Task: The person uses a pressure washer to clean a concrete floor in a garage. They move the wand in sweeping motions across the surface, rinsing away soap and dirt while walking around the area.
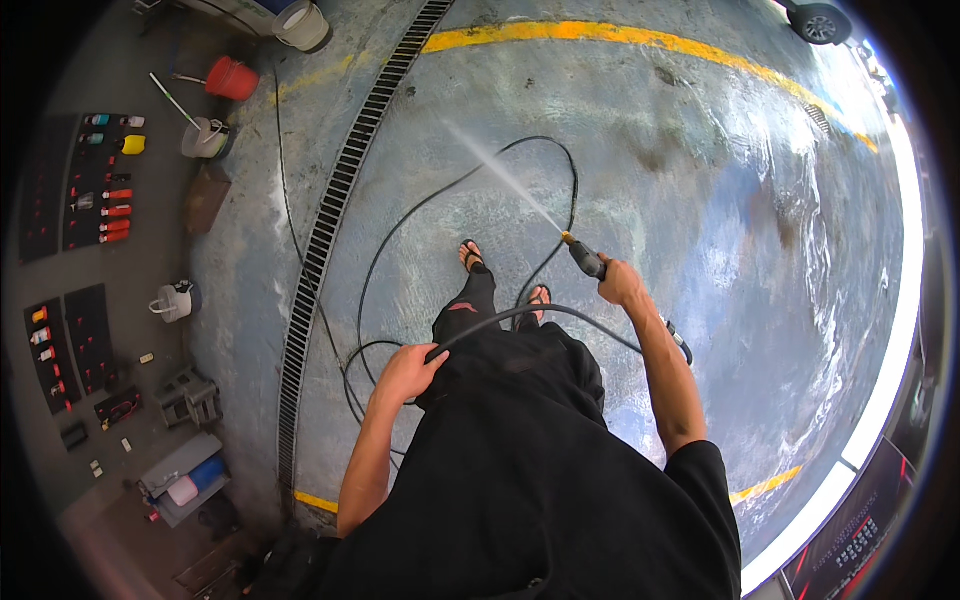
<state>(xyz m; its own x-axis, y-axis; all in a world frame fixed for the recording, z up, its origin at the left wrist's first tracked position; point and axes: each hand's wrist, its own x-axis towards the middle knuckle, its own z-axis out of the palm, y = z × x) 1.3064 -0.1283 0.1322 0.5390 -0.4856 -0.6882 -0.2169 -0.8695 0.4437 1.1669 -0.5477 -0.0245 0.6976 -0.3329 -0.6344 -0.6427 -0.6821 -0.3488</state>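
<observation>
Black gun (588,260) is spraying from front right, right hand (623,281) clenching its grip; left hand (408,374) is holding the hose (550,308). Hose is looping around the left foot (470,256), so careless stepping could cause tripping. Wet floor (670,240) is adding slip risk.

2 bare hands (408,374), 1 spray gun (588,260), 4 buckets (232,78), 2 flip-flops (469,252), 1 long drain grate (344,180), oh and just 1 car wheel (820,24).

matt rubbery hose (540,308), brassy metal nozzle (567,237), glossy wet floor (690,220), matt cloth shirt (520,470)
</observation>
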